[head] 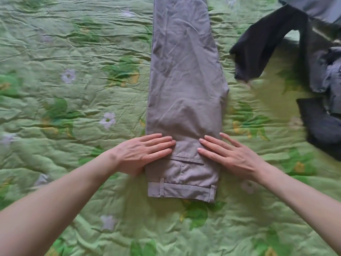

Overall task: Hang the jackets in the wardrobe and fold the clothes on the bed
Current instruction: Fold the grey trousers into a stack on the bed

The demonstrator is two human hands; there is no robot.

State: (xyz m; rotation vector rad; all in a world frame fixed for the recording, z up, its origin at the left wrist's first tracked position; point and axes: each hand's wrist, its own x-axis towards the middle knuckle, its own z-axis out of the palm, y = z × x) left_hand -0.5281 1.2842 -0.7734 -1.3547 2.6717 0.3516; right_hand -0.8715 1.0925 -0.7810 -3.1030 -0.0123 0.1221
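1. I saw the grey trousers lying flat on the bed, folded lengthwise, with the waistband nearest to me.
2. My left hand lay flat with straight fingers on the left edge of the trousers, gripping nothing.
3. My right hand pressed flat on the right edge in the same way.
4. Dark clothes, perhaps a jacket, lay at the far right.

A crumpled green quilted bedspread printed with pale flowers and darker green leaves covers the whole surface, reaching every edge.
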